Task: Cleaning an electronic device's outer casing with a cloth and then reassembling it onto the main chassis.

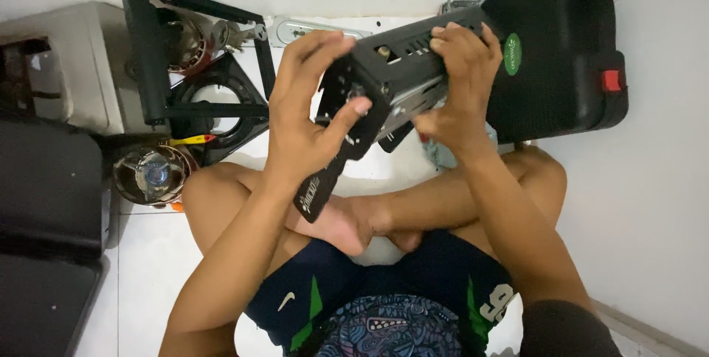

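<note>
The black metal stove body [399, 84] sits in the upper middle of the frame, held up off the floor between both my hands, tilted so its long side runs up toward the upper right. My left hand [306, 117] has its grip closed on the near end — fingers over the top edge, thumb pressed across the end plate. My right hand [461, 76] is clamped over the top of the long side, fingers curled over the slotted edge, thumb underneath. A black flat strip [319, 191] hangs from the lower end of the body, down toward my crossed legs [369, 213] in the middle of the frame.

In the upper right lies a black plastic carrying case [569, 69], with a red latch and a green round sticker, lying just behind my right hand. In the upper left stands another black stove frame [196, 69] on its side, with a round burner opening; inside its frame I can see metal parts, too small to tell apart. Below it, at the left, sits a round metal burner cup [151, 172] — shiny, with something bluish in its centre. A yellow-handled tool [192, 139] lies between the cup and the frame. A beige box [66, 62] stands at the far left, on the white tiled floor [148, 253].
</note>
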